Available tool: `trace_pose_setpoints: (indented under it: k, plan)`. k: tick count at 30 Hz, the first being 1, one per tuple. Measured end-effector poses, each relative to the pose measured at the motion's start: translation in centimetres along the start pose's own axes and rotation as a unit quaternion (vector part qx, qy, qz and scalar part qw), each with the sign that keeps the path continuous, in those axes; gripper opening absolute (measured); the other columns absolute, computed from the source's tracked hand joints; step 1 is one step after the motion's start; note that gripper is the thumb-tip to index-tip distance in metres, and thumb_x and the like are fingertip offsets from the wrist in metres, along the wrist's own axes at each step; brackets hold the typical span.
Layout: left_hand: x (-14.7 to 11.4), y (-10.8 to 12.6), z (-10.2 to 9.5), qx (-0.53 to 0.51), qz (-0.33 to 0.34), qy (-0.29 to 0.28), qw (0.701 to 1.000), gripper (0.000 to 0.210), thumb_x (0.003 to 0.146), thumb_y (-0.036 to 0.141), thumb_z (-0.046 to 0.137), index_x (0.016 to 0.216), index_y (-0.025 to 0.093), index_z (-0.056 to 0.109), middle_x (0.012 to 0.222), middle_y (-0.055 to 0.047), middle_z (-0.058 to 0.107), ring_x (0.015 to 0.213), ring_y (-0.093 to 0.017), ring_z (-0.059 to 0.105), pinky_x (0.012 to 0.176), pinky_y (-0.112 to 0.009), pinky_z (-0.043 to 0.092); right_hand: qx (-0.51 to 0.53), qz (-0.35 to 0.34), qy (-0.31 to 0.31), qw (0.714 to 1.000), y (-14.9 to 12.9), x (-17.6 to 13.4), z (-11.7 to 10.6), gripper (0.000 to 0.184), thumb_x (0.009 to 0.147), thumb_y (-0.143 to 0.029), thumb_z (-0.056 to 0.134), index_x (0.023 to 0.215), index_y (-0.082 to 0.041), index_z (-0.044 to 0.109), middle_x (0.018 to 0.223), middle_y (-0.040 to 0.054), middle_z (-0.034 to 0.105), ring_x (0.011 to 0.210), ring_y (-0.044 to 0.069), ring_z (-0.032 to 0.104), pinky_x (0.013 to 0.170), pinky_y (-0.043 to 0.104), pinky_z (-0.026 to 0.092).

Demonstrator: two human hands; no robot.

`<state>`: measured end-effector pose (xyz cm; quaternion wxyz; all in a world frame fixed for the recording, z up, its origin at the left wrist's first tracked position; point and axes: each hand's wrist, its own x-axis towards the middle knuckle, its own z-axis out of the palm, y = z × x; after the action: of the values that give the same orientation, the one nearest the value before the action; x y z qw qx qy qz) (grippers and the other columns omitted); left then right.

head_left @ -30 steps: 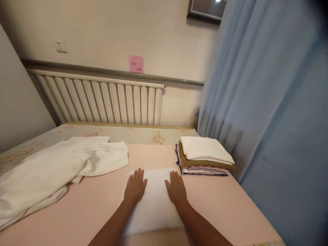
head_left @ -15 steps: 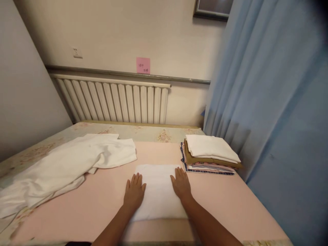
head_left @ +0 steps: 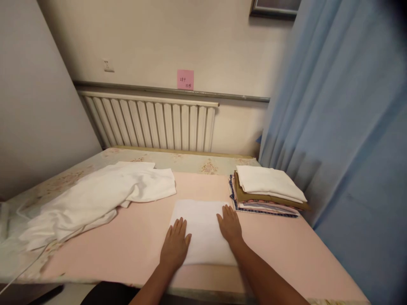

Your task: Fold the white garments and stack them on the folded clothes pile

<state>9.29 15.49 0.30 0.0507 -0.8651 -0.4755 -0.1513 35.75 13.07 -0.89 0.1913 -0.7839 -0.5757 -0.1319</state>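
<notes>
Left hand (head_left: 176,245) and right hand (head_left: 230,223) spread flat on 1 folded cloth (head_left: 205,239); 1 fabric stack (head_left: 270,184), 1 rumpled garment (head_left: 101,192) nearby!

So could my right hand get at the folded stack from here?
Probably yes: your right hand rests on the white folded cloth, close to the folded stack, with nothing visible standing between them.

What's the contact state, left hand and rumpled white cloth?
Apart. Head view shows pink surface between the left hand and the rumpled white cloth.
</notes>
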Motion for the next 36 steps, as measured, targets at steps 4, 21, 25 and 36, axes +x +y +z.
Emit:
trace_pose_setpoints:
  k: [4, 21, 25, 36]
  plan:
    - [-0.4, -0.7, 0.2, 0.005, -0.007, 0.012, 1.0, 0.055, 0.096, 0.042, 0.029, 0.141, 0.013, 0.042, 0.148, -0.011, 0.042, 0.139, -0.025, 0.033, 0.112, -0.046, 0.03, 0.007, -0.023, 0.023, 0.999, 0.5, -0.2, 0.6, 0.052, 0.098, -0.039, 0.032, 0.131, -0.004, 0.054, 0.138, 0.0183, 0.05, 0.135, 0.03, 0.038, 0.111, 0.044, 0.026]
    - [-0.3, -0.8, 0.6, 0.004, 0.004, 0.049, 0.999, 0.054, 0.095, 0.04, 0.03, 0.138, 0.012, 0.046, 0.145, -0.013, 0.045, 0.138, -0.027, 0.036, 0.11, -0.049, 0.031, 0.047, -0.102, 0.012, 0.994, -0.7, -6.3, -3.0, 0.045, 0.097, -0.036, 0.04, 0.132, -0.013, 0.054, 0.141, 0.0127, 0.049, 0.135, 0.028, 0.038, 0.112, 0.047, 0.027]
    - [-0.4, -0.9, 0.6, -0.006, 0.002, 0.056, 0.998, 0.054, 0.095, 0.041, 0.03, 0.138, 0.014, 0.047, 0.145, -0.012, 0.046, 0.138, -0.027, 0.036, 0.11, -0.048, 0.031, 0.043, -0.118, 0.047, 0.991, 0.8, -7.4, -2.8, 0.043, 0.097, -0.032, 0.04, 0.132, -0.011, 0.053, 0.14, 0.0128, 0.049, 0.135, 0.027, 0.039, 0.111, 0.045, 0.032]
    - [-0.2, -0.6, -0.3, 0.002, -0.015, 0.013, 1.0, 0.054, 0.094, 0.04, 0.031, 0.139, 0.013, 0.046, 0.147, -0.011, 0.042, 0.138, -0.026, 0.035, 0.112, -0.048, 0.03, 0.044, -0.115, 0.064, 0.99, 1.1, -7.5, -2.6, 0.044, 0.098, -0.033, 0.04, 0.133, -0.009, 0.052, 0.14, 0.0138, 0.049, 0.135, 0.026, 0.038, 0.111, 0.043, 0.033]
